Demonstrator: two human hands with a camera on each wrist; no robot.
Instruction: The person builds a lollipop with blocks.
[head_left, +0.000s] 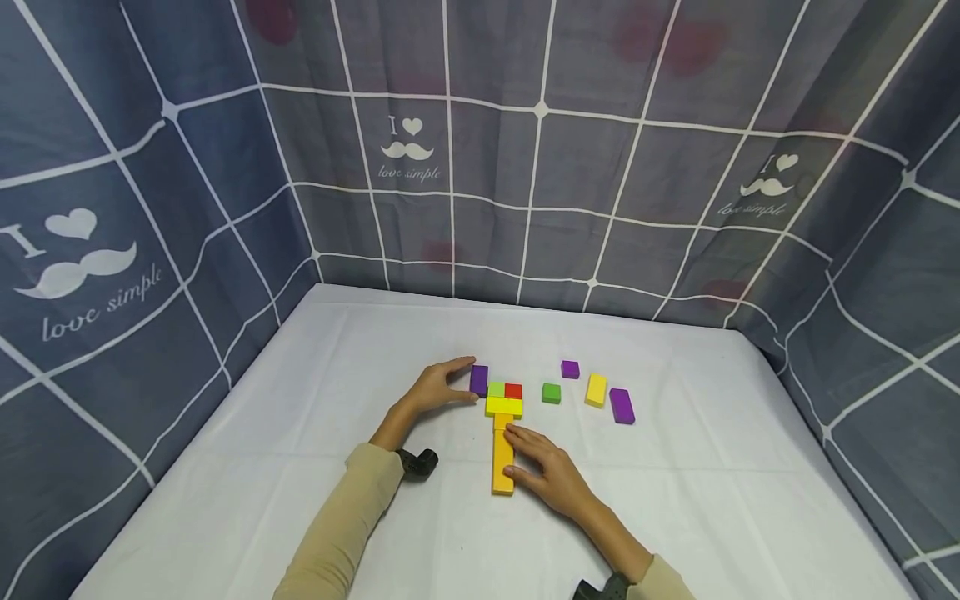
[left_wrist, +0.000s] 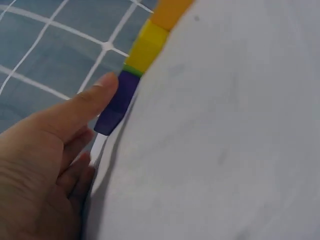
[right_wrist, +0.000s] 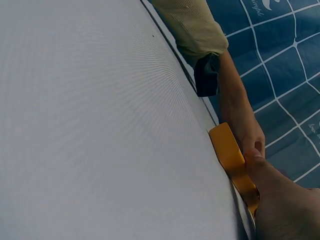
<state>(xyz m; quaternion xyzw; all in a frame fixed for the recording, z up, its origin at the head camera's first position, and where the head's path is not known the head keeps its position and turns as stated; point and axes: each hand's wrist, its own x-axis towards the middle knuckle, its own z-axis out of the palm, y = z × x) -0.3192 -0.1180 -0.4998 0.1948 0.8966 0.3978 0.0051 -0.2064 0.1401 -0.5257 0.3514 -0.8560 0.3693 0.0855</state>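
Note:
In the head view my left hand [head_left: 435, 386] spans a dark purple block [head_left: 479, 380], index fingertip at its far end and thumb at its near end. The thumb also shows against this purple block [left_wrist: 117, 102] in the left wrist view. Right beside it sit a light green block [head_left: 497, 389] and a red block [head_left: 513, 391], with a yellow block [head_left: 504, 407] under them in the head view. Orange blocks [head_left: 502, 462] run down from the yellow one. My right hand [head_left: 553, 473] touches the long orange piece along its right side, fingers extended, thumb nearer me.
Off to the right lie a green block [head_left: 551, 393], a small purple block [head_left: 570, 369], a yellow block [head_left: 596, 390] and a longer purple block [head_left: 622, 406]. A white cloth [head_left: 712, 467] covers the table. Gridded curtains [head_left: 487, 150] hang around its far and side edges.

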